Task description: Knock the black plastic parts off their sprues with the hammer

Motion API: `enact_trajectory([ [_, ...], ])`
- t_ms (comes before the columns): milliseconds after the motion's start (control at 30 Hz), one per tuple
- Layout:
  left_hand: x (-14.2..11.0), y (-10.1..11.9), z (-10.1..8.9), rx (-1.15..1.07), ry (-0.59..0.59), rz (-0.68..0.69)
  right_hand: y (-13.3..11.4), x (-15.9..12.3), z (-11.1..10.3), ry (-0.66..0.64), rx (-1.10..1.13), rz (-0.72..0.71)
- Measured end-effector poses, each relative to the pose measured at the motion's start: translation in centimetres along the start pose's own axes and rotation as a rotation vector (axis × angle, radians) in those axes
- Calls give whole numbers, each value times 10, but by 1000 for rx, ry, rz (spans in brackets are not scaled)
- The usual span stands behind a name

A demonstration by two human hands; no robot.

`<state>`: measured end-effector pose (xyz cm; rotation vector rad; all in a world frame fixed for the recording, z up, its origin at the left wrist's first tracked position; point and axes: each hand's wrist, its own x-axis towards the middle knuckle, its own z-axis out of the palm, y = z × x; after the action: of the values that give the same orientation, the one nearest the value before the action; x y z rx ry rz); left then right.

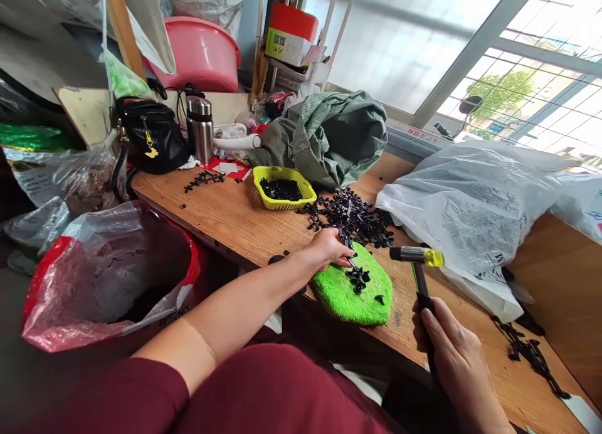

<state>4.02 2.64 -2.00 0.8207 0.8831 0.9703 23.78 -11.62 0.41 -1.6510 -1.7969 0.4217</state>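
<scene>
My right hand is closed round the dark handle of a mallet, raised at the right of the green cloth. One end of its head is black, the other clear yellow. Between the fingers of my left hand is a black plastic part, held over the cloth's far left edge. The fuzzy green cloth lies at the table's front edge, and several small black pieces rest on it. Just beyond my left hand spreads a heap of black plastic parts.
A yellow basket of small black bits stands behind my left hand. Farther back lie a grey-green woven sack and a steel flask. A white plastic bag bulges at right. A red-rimmed bag gapes at lower left.
</scene>
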Motion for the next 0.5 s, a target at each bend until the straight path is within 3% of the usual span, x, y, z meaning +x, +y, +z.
enact_trajectory([
  [133, -1, 0, 2, 12, 34, 29, -11, 6, 0, 11, -148, -76],
  [300, -4, -1, 3, -12, 38, 51, -16, 4, -2, 125, -296, -117],
  [433, -6, 0, 4, -31, 53, 64, -12, 2, 3, 35, -374, -150],
  [500, -6, 1, 5, -28, 60, 61, -10, 0, 7, 51, -399, -155],
])
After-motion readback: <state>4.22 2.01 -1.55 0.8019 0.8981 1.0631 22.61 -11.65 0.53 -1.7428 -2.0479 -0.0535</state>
